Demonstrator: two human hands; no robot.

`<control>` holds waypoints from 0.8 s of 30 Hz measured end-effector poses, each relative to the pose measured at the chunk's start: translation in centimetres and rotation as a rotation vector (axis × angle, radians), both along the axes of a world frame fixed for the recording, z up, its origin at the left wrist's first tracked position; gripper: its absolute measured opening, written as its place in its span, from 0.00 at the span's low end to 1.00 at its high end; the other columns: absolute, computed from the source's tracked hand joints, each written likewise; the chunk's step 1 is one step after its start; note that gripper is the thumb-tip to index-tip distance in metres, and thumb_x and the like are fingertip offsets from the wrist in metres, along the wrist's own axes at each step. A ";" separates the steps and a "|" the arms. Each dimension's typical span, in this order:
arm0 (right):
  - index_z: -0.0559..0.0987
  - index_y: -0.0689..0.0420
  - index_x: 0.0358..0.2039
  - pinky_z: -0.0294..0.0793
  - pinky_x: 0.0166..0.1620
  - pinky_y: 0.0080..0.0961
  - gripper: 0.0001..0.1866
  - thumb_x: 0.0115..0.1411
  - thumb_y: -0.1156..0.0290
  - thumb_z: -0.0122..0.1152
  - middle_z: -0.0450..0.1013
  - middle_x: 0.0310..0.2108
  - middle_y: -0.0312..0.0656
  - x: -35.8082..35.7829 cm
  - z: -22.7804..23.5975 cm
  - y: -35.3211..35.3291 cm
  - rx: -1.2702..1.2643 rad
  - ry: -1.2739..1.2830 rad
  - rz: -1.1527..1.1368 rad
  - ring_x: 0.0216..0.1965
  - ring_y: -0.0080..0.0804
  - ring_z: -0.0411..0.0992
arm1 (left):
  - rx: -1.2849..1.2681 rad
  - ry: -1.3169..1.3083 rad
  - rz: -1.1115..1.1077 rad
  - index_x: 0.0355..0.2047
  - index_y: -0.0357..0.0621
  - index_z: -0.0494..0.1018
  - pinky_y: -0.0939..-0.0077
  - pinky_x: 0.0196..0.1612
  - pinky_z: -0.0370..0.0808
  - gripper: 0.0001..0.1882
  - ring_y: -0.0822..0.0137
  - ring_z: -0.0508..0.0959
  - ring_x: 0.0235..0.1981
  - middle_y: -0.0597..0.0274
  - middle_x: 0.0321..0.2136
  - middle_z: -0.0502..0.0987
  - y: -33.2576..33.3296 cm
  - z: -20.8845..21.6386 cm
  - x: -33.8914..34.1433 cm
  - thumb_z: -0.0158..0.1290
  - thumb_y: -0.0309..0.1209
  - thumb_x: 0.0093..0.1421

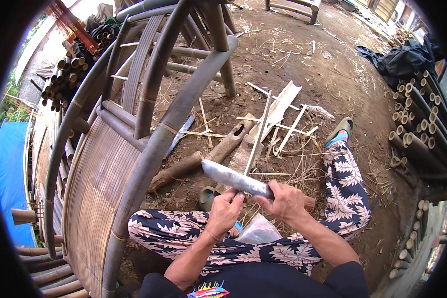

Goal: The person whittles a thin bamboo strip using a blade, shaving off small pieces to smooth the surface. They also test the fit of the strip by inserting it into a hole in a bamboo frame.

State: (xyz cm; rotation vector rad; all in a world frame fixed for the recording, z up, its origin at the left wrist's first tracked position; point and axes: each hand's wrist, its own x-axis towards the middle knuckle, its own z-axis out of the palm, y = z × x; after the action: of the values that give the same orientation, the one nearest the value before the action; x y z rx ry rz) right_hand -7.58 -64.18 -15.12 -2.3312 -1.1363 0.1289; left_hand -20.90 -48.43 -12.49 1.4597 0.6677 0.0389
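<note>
My right hand (286, 199) is closed around the handle of a broad machete (231, 178), whose wooden butt shows past the little finger. The blade points left and lies across a thin bamboo strip (259, 131). My left hand (224, 213) pinches the near end of that strip just below the blade. The strip slants away from me, up and to the right. Beyond the blade, a thick bamboo pole (228, 146) and a split bamboo piece (283, 105) lie on the ground. A clear plastic bag (258, 231) sits between my legs.
A large bamboo chair frame (154, 169) with a slatted panel stands close on my left. Bamboo poles are stacked at the right (422, 119) and far left (67, 79). Loose strips and shavings (303, 171) litter the dirt floor. A blue tarp (12, 171) hangs at the left edge.
</note>
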 end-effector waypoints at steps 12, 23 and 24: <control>0.76 0.61 0.33 0.75 0.37 0.47 0.43 0.64 0.29 0.31 0.76 0.24 0.53 19.5 -0.6 -6.4 -0.171 0.182 -0.710 0.34 0.50 0.78 | 0.103 0.001 -0.188 0.36 0.33 0.74 0.85 0.20 0.64 0.10 0.80 0.67 0.17 0.68 0.23 0.71 -2.7 0.5 -9.6 0.46 0.28 0.68; 0.73 0.58 0.29 0.75 0.24 0.41 0.33 0.61 0.35 0.51 0.72 0.18 0.48 0.0 1.1 -0.5 0.130 0.001 -0.005 0.20 0.45 0.75 | -0.325 -0.067 0.056 0.64 0.40 0.62 0.87 0.15 0.61 0.22 0.81 0.65 0.13 0.65 0.20 0.72 -0.6 2.3 2.2 0.42 0.30 0.71; 0.72 0.58 0.29 0.74 0.24 0.42 0.33 0.60 0.35 0.52 0.71 0.18 0.48 0.5 0.8 -0.4 0.142 0.012 -0.025 0.19 0.47 0.74 | -0.300 -0.051 0.048 0.64 0.40 0.62 0.87 0.15 0.61 0.22 0.81 0.65 0.12 0.66 0.20 0.72 -0.8 2.6 2.1 0.43 0.30 0.71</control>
State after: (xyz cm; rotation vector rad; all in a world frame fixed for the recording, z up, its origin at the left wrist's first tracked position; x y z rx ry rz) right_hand -7.12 -64.62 -14.33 -2.2150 -1.0744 0.0517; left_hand -18.78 -49.21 -9.85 1.1505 0.6372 0.0121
